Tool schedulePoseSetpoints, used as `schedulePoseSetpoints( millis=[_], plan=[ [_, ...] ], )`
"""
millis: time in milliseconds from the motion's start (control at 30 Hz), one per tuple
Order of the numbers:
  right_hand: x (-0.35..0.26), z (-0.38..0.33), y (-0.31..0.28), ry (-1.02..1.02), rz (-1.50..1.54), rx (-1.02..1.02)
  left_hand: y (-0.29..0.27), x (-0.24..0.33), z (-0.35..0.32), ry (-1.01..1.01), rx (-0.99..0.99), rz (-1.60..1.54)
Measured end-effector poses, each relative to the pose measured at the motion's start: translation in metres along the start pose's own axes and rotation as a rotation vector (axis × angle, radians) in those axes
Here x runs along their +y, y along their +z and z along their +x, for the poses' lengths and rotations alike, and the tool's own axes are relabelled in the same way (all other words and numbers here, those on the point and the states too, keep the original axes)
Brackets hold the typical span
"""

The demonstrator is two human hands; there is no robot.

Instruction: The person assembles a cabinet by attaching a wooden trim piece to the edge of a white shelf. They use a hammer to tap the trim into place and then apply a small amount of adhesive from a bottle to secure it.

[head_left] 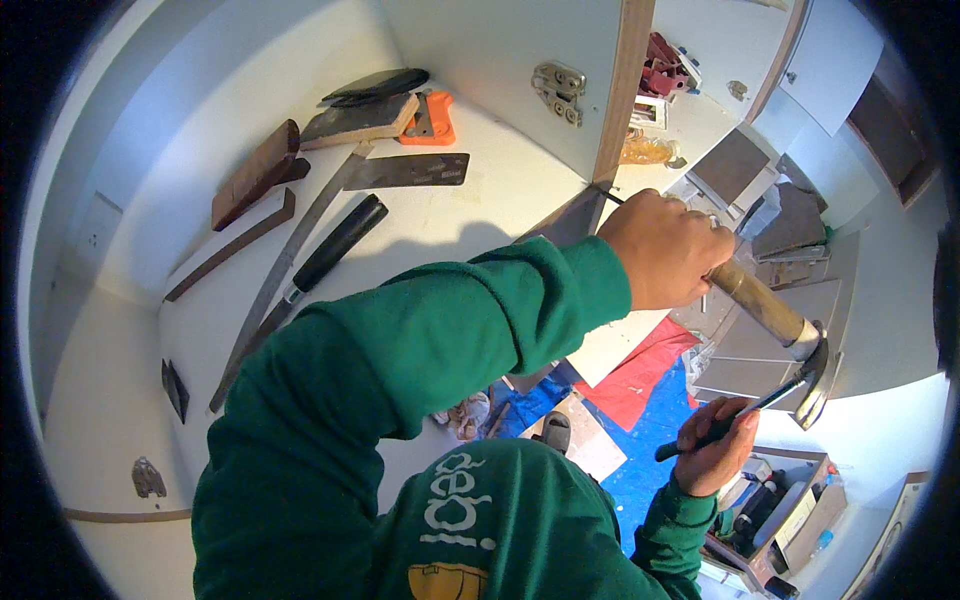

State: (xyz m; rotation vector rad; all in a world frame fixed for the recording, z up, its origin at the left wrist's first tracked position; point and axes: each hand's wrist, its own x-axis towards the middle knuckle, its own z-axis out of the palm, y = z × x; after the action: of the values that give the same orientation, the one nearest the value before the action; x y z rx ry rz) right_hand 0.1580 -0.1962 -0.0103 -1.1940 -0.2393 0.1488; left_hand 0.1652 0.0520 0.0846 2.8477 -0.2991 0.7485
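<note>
We note a brightly lit white cabinet shelf (510,165); a pale, brown-edged upright panel (470,60) stands along its far right edge. Below shelf level, we record blue plastic sheeting (648,440) touching a red sheet (635,382).

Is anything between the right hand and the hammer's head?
Only the dark-handled tool in the right hand: it points toward the hammer's head; whether they touch, I cannot tell. Nothing else visible intervenes.
</note>
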Motion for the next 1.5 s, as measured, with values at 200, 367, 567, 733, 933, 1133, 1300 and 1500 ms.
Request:
schedulePoseSetpoints(
  millis=[200,367,567,733,933,1133,1300,1500],
  plan=[
    [-0.005,0.004,-0.003,-0.009,0.133,0.099,-0.001,0.001,0.002,-0.04,-0.032,0.003],
    [-0.012,0.01,-0.009,-0.045,0.094,0.069,0.003,0.0,0.0,-0.028,0.026,0.006],
    [-0.013,0.006,-0.004,-0.022,0.126,0.067,0.002,0.0,-0.001,-0.033,0.024,-0.029],
    [-0.005,0.008,-0.002,0.055,0.1,-0.043,0.001,0.0,-0.001,-0.04,0.034,-0.012],
    [0.0,0.004,0.001,0.063,0.12,-0.031,0.003,-0.001,0.0,-0.033,0.014,-0.007],
    [0.005,0.003,-0.003,0.083,0.165,-0.032,0.002,0.001,0.001,-0.039,-0.05,0.028],
    [0.001,0.005,-0.008,0.13,0.149,-0.017,0.005,0.001,0.002,-0.022,-0.025,0.03],
    [-0.009,0.009,-0.056,0.07,0.111,0.076,-0.009,0.027,0.003,0.056,-0.015,0.065]
  ],
)
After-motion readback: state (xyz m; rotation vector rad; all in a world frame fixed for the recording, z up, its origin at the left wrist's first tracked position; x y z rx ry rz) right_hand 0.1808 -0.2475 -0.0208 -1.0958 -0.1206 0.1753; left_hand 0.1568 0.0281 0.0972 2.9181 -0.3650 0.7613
